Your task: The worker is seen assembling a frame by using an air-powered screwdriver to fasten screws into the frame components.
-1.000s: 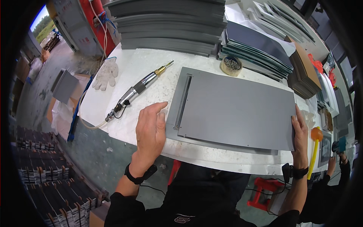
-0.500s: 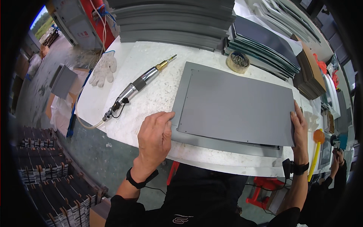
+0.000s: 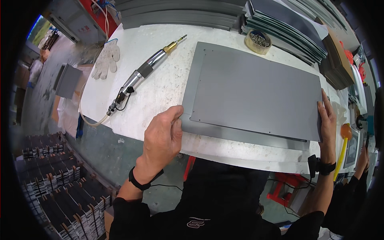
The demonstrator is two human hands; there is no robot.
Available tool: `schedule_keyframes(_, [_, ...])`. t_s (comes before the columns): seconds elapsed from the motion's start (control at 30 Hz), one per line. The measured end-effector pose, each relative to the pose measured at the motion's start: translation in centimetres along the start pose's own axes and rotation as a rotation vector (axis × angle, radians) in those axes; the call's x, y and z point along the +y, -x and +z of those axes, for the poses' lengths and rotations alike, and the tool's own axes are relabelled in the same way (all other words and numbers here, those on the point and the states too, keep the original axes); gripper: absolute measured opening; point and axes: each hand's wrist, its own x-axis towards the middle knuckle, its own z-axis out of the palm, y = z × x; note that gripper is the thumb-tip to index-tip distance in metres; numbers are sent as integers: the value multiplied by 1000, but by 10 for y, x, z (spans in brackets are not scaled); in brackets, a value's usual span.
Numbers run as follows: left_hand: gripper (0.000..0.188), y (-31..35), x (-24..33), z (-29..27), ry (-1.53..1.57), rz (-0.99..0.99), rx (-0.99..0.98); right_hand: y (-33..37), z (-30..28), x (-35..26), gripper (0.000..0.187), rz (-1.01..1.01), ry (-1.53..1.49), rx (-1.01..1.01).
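A large flat grey metal panel [image 3: 256, 92] lies on the white worktable [image 3: 160, 88]. My left hand [image 3: 162, 136] grips the panel's near left corner, fingers curled on its edge. My right hand [image 3: 329, 118] clasps the panel's right edge with the fingers laid over it. A pneumatic screwdriver [image 3: 146, 72] with a brass tip and a clear hose lies on the table to the left of the panel, apart from both hands.
A white work glove [image 3: 106, 59] lies at the table's left end. A round tub of screws [image 3: 258, 41] stands behind the panel. Stacks of grey panels [image 3: 288, 20] fill the back. A yellow-handled mallet [image 3: 343, 144] hangs at right, near another person's hand [image 3: 362, 154].
The panel has been drawn toward the table's near edge. My left hand went from lying flat beside it to gripping its near left corner. My right hand stays on the right edge.
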Motion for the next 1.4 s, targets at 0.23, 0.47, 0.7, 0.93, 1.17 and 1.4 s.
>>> schedule_keyframes(0.23, [51, -6, 13, -10, -119, 133, -204, 7, -2, 0, 67, -25, 34, 35])
schedule_keyframes(0.47, [50, -2, 20, -11, -300, 138, -323, -4, 8, 11, 59, -143, 168, -32])
schedule_keyframes(0.7, [49, -7, 35, -8, -380, 142, -415, -6, 11, 37, 58, -152, 398, -100])
schedule_keyframes(0.93, [45, -31, 61, -20, -452, 68, -562, -6, 4, 47, 58, -540, 539, -32])
schedule_keyframes(1.17, [49, -129, 183, 58, -155, 413, -841, -2, -10, 42, 58, -602, 708, -97])
schedule_keyframes(1.4, [54, -182, 150, 243, -176, 598, -790, -11, -14, 40, 62, -703, 683, -141])
